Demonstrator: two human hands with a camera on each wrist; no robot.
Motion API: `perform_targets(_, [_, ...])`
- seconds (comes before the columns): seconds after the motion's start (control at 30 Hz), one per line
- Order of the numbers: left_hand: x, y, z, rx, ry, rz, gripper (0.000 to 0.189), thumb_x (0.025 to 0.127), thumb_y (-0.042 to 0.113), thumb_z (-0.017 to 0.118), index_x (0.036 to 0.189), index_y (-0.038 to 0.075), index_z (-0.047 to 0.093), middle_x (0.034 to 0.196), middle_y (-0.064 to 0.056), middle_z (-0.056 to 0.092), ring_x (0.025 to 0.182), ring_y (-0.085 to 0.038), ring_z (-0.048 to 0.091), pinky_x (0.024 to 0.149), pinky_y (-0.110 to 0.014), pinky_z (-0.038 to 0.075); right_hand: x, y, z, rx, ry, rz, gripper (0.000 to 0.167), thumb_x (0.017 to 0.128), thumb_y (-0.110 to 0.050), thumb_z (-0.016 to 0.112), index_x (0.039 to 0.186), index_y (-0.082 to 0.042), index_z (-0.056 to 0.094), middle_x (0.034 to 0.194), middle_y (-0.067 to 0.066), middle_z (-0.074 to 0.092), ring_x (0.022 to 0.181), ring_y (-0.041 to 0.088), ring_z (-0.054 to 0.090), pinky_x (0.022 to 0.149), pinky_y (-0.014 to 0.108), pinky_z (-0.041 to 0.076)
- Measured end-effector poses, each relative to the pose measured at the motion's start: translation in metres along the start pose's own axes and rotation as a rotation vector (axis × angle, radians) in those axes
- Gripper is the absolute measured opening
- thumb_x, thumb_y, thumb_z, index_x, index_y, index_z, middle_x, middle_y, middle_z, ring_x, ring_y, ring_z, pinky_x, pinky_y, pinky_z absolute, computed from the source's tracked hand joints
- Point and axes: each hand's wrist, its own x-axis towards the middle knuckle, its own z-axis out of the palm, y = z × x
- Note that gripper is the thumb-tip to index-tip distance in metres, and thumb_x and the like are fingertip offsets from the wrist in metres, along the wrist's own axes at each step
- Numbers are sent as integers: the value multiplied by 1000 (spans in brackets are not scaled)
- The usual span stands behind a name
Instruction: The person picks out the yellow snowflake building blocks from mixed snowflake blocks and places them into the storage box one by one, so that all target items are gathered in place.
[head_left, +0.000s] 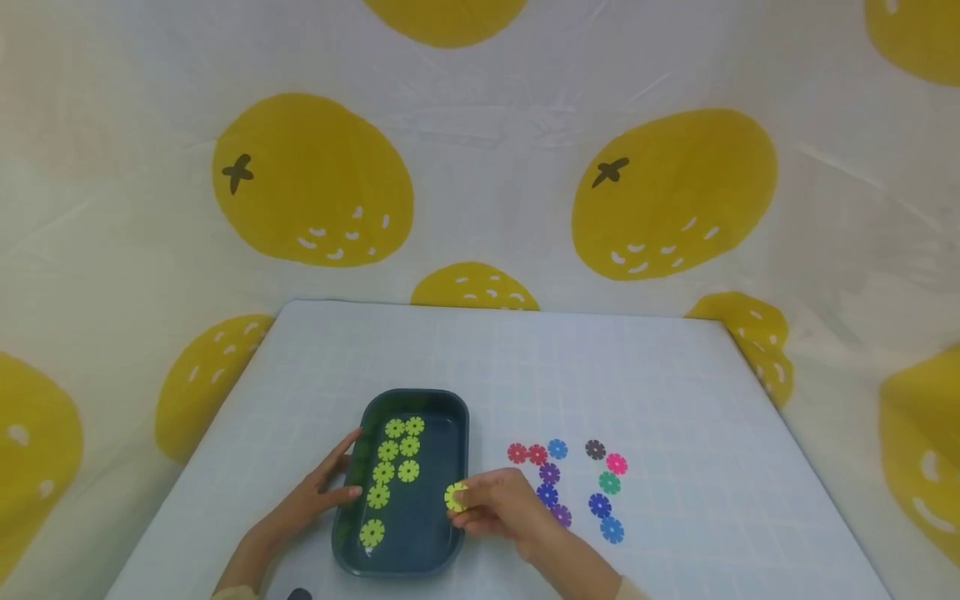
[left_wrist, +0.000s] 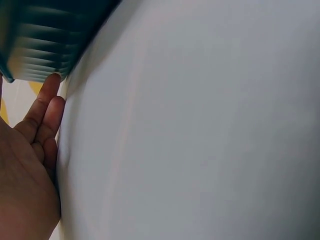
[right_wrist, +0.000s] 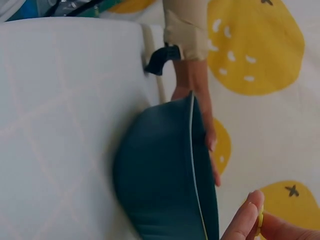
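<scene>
A dark teal tray [head_left: 431, 562] stands on the table with several yellow-green notched discs [head_left: 383, 472] lying flat in it, mostly in two columns on its left half. My left hand [head_left: 315, 492] rests against the tray's left side, fingers spread along the rim; in the left wrist view its fingertips touch the ribbed tray wall [left_wrist: 42, 50]. Over the tray's right rim, my right hand [head_left: 498, 504] pinches one more yellow-green disc [head_left: 454, 497] between thumb and fingers. The right wrist view shows that disc [right_wrist: 259, 222] edge-on beside the tray [right_wrist: 160, 175].
Right of the tray, notched discs in other colours lie on the white table [head_left: 675, 400]: red discs [head_left: 517, 452], purple and blue ones [head_left: 547, 495], plus a curved line with a pink disc [head_left: 617, 463] and a green disc [head_left: 610, 482]. A fruit-patterned cloth [head_left: 495, 167] hangs behind.
</scene>
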Motion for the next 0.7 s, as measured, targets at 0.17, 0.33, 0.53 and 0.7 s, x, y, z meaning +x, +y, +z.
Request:
perform_targets(0.17, [0, 0, 0, 7, -6, 10, 84, 94, 30, 66, 157, 43, 13, 161, -19, 24, 145, -45, 25, 106, -79, 20, 2, 0, -2, 13, 17, 1, 25, 86, -15, 75, 106, 0, 72, 86, 11, 76, 70, 15, 74, 63, 21, 58])
perform_targets(0.33, [1, -1, -2, 19, -10, 20, 84, 94, 30, 66, 157, 43, 12, 161, -20, 24, 145, -46, 24, 107, -80, 16, 3, 0, -1, 22, 11, 4, 25, 87, -15, 74, 106, 1, 72, 87, 11, 76, 71, 15, 74, 64, 21, 59])
perform_targets(0.53, [1, 0, -1, 31, -7, 9, 84, 94, 32, 66, 157, 45, 12, 161, -19, 25, 145, -45, 26, 107, -80, 15, 4, -1, 3, 37, 6, 1, 21, 87, -12, 73, 104, 1, 73, 86, 11, 76, 71, 15, 74, 63, 21, 59])
perform_targets(0.7, [1, 0, 0, 32, -2, 9, 84, 94, 32, 66, 157, 44, 12, 160, -19, 28, 144, -44, 28, 108, -80, 16, 6, -4, 7, 38, -1, -11, 21, 86, -11, 73, 103, 1, 72, 85, 11, 76, 69, 14, 74, 63, 22, 59])
